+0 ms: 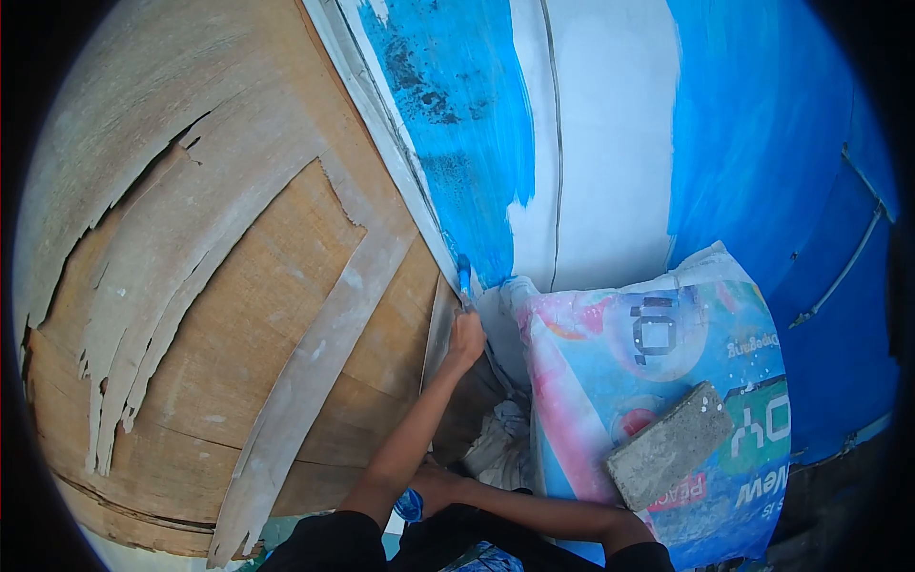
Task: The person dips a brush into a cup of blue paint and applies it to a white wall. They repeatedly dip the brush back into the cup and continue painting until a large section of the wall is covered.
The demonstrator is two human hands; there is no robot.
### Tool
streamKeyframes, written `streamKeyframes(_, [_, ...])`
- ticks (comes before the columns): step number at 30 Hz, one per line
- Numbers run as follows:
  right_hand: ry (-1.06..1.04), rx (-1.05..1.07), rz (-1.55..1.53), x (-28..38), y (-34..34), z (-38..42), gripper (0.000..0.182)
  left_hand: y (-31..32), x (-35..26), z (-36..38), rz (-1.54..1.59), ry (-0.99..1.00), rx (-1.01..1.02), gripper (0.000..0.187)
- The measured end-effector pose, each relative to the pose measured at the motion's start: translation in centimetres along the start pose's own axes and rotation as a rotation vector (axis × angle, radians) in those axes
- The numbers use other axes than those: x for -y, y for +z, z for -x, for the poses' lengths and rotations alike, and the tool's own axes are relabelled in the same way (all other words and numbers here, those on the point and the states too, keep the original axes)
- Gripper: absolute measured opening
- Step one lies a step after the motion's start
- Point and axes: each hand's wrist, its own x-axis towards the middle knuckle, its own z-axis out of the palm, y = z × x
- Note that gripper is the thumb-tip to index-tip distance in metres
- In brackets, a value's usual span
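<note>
My left hand [466, 336] is closed around the handle of a paintbrush [464, 275], whose bristles are loaded with blue paint. The brush touches the lower corner of the blue painted wall [469, 205], beside the white trim. Under my left forearm, my right hand [437, 484] is closed at the edge of a small container of blue paint [409, 505]. My forearm and sleeve partly hide the container and some of the right fingers.
A printed tarpaulin [581, 419] drapes over a bulky shape at the right, with a grey concrete block [670, 446] on top. Peeling plywood [276, 276] stands at the left. An unpainted white strip [610, 143] with a dark cable [556, 124] runs between blue areas.
</note>
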Motion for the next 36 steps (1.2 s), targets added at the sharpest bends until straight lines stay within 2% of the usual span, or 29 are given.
streamKeyframes(2, [-0.045,-0.09,0.043,-1.3,1.4,-0.3,0.1,2.3,1.6,-0.1,-0.054,-0.004,0.192,0.034])
streamKeyframes(5, [-0.062,-0.199,0.057,-0.6,0.9,0.0,0.102,2.4,1.2,0.2,-0.031,-0.074,0.136,0.023])
streamKeyframes(8, [0.039,0.037,-0.002,0.9,-1.4,0.1,0.083,-1.3,0.3,-2.3,-0.003,-0.007,0.071,0.022])
streamKeyframes(10, [0.042,0.007,0.009,0.8,-1.0,0.1,0.079,-4.7,-1.0,-4.0,0.027,0.019,-0.066,0.025])
streamKeyframes(12, [0.03,0.004,0.017,0.7,-0.9,-0.2,0.076,-9.1,-3.5,-4.3,0.025,0.092,-0.152,0.036])
streamKeyframes(16, [0.007,0.011,0.018,0.2,-0.4,-0.2,0.072,-16.7,-7.8,-1.9,0.083,0.15,-0.222,0.062])
streamKeyframes(19, [-0.022,-0.063,0.003,-0.8,1.1,-0.5,0.073,-18.0,-8.6,-0.7,0.07,0.405,-0.558,0.071])
streamKeyframes(20, [-0.033,-0.093,-0.006,-1.1,1.8,-0.5,0.074,-17.5,-8.4,-0.8,0.089,0.406,-0.561,0.074])
streamKeyframes(22, [0.03,0.016,-0.007,-0.1,0.1,-0.4,0.077,-15.1,-7.9,-1.7,0.138,0.411,-0.572,0.081])
streamKeyframes(25, [0.067,0.095,-0.031,0.5,-0.8,-0.2,0.084,-8.1,-4.7,-3.0,0.1,0.186,-0.269,0.092])
streamKeyframes(27, [0.037,0.054,-0.041,0.2,-0.5,-0.2,0.087,-3.3,-2.4,-2.3,0.06,0.227,-0.234,0.099])
streamKeyframes(29, [-0.015,-0.052,-0.037,-0.5,0.5,0.2,0.089,0.7,-1.4,-1.7,0.069,0.093,-0.152,0.099])
streamKeyframes(30, [-0.055,-0.139,-0.064,-0.4,0.4,0.5,0.085,2.3,-0.8,-1.3,0.092,0.073,-0.127,0.098])
streamKeyframes(33, [0.073,0.036,-0.164,-1.2,1.6,0.0,0.095,8.1,1.8,-0.7,0.107,0.031,-0.049,0.097])
streamKeyframes(36, [0.092,0.032,-0.139,-2.3,3.4,-0.2,0.087,13.6,6.1,-1.1,0.034,-0.003,0.07,0.092])
